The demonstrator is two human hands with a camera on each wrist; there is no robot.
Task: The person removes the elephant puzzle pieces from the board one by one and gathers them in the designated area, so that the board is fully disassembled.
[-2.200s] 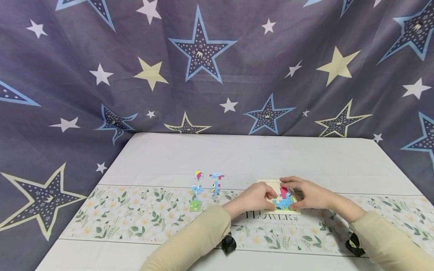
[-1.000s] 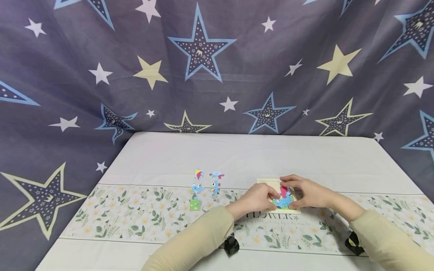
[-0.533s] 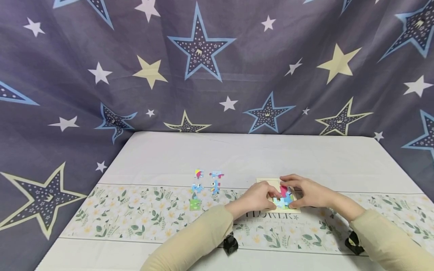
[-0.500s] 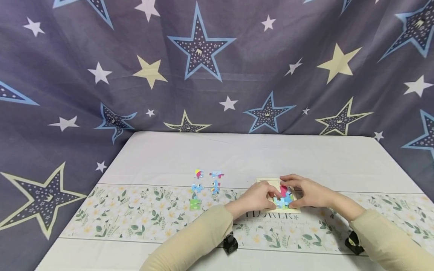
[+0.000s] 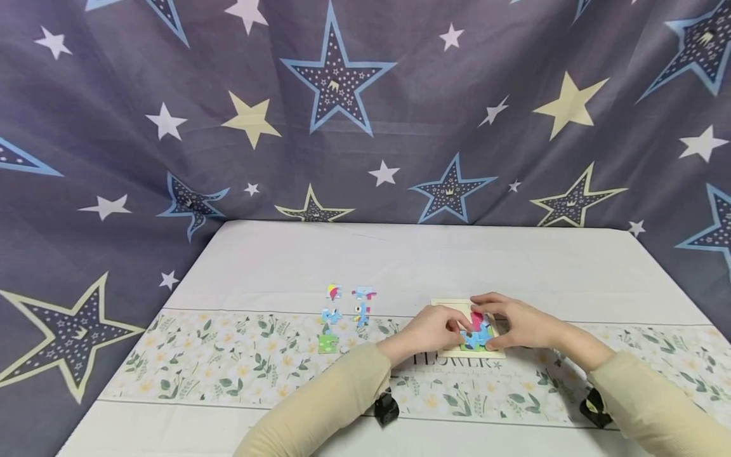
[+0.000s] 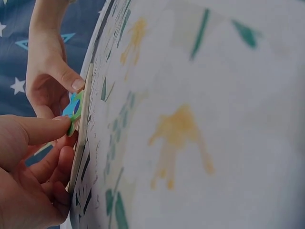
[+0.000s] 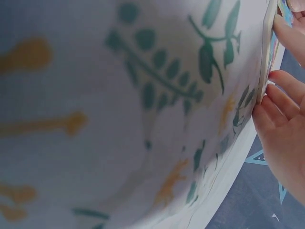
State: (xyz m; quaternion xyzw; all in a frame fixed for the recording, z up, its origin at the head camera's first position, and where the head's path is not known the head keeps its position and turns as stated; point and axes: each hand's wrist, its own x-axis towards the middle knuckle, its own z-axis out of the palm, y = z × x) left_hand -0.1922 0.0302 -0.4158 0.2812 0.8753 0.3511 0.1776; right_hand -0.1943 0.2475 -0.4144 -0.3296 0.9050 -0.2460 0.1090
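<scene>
A shallow, pale wooden puzzle tray (image 5: pixel 451 303) lies on the table with pink, blue and green pieces in its right part. My left hand (image 5: pixel 429 330) is over its left side, thumb and index finger pinching a blue-and-green puzzle piece (image 5: pixel 473 341). In the left wrist view that piece (image 6: pixel 74 109) stands tilted above the tray, partly hidden by the left hand (image 6: pixel 28 167). My right hand (image 5: pixel 522 324) holds the tray's right side, index finger at the far edge and thumb near the front. In the right wrist view the right hand's (image 7: pixel 281 114) fingers touch the tray's rim (image 7: pixel 267 52).
Several loose puzzle pieces lie left of the tray: a yellow-and-pink one (image 5: pixel 334 291), a blue-and-pink one (image 5: pixel 363 292), blue ones including one with an eye (image 5: pixel 361 313), and a green one (image 5: pixel 327 343). A floral printed band (image 5: pixel 228 355) crosses the white table. A star-patterned curtain (image 5: pixel 354 158) hangs behind.
My left hand has made small shifts over the tray, and the piece in its fingers has changed its tilt. The right hand keeps its place on the tray; the loose pieces lie as before.
</scene>
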